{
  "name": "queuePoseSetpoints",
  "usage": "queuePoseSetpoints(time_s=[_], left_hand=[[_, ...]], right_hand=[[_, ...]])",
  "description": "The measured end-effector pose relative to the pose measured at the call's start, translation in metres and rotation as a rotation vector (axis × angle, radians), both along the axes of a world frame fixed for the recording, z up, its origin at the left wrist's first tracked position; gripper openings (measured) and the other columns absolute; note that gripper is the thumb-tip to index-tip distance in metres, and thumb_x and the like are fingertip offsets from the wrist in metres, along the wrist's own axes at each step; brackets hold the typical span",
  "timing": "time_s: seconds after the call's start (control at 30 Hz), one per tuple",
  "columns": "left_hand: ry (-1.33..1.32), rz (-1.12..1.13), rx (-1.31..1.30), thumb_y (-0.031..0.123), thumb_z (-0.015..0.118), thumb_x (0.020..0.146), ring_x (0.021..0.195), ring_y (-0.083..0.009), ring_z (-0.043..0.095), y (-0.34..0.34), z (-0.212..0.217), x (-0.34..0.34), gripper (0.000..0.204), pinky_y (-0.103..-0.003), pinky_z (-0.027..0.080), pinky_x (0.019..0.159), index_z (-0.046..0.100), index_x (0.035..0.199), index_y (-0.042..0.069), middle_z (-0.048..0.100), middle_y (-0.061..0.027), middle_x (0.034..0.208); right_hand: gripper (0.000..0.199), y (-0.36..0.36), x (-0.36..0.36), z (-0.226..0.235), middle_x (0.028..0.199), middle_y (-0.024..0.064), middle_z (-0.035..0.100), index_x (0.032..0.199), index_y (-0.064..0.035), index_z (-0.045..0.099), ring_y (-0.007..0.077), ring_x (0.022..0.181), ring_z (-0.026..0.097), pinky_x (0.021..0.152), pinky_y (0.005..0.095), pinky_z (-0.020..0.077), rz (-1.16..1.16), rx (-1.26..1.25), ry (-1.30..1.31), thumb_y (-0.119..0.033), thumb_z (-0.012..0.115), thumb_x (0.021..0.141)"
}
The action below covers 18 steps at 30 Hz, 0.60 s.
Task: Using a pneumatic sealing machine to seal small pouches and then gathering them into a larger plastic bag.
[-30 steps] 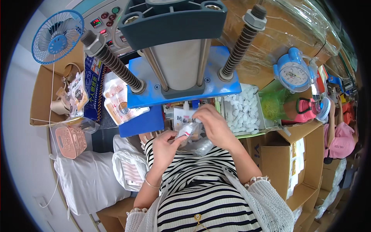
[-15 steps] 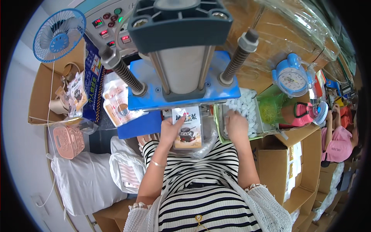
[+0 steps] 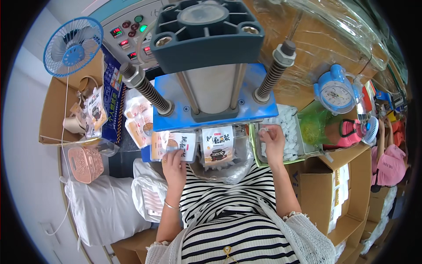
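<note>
1. Blue steel fills the head view: a press plate (image 3: 215, 103) on two coiled-spring posts hangs over a seated person in a striped top, with a control panel (image 3: 132, 35) of lit buttons behind it.

2. The left hand (image 3: 174, 165) pinches the lower edge of a printed white pouch (image 3: 176, 145), thumb and fingers closed on it. The pouch sits just under the plate's front edge, left of centre.

3. A second pouch (image 3: 217, 146) stands beside it to the right, apart from either hand, face toward the camera.

4. The held pouch shows its printed face upward and lies wider than tall, long axis running left to right along the plate's edge. Its top edge points away from the person, under the press.

5. The right hand (image 3: 271, 141) reaches into a green tray (image 3: 255, 152) of small white packets (image 3: 288, 132), fingertips drawn together on one. Whether it is fully lifted I cannot tell.

6. As a judgement, doing this step well means keeping the pouch flat and square to the plate, its top edge unwrinkled, and fingers clear of the press.

7. Around the bench: a blue fan (image 3: 72, 46), a blue alarm clock (image 3: 336, 92), cardboard boxes (image 3: 334, 185) and a white sack (image 3: 103, 209).
</note>
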<state>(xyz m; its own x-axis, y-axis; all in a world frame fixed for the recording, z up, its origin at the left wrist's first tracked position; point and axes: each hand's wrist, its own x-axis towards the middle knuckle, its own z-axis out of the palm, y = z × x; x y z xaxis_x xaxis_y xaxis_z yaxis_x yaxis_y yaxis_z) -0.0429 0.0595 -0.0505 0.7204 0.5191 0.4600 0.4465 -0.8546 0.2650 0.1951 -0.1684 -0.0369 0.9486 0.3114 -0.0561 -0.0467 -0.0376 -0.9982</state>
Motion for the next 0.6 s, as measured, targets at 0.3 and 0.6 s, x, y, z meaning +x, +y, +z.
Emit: queuePoseSetpoints(time_s=[0.3,0.6], left_hand=[[-0.15,-0.163,-0.76,0.012,0.07,0.085,0.059,-0.0167,0.054,-0.051,0.088,0.036,0.017,-0.03,0.043,0.056,0.063,0.08,-0.002,0.06,-0.007,0.074],[-0.191,-0.142,-1.127,0.017,0.069,0.09,0.066,-0.0033,0.045,-0.067,0.034,0.052,0.022,-0.022,0.038,0.057,0.065,0.081,-0.003,0.058,0.0027,0.072]], right_hand=[[0.02,0.046,-0.053,0.06,0.1,0.0072,0.063,0.109,-0.0012,0.057,0.0148,0.088,0.063,0.076,0.0264,0.0502,0.22,0.149,-0.109,-0.004,0.063,0.09],[0.021,0.065,-0.048,0.036,0.094,0.0085,0.064,0.109,-0.0014,0.063,0.017,0.084,0.063,0.079,0.0282,0.0487,0.411,-0.109,-0.116,-0.008,0.065,0.089]])
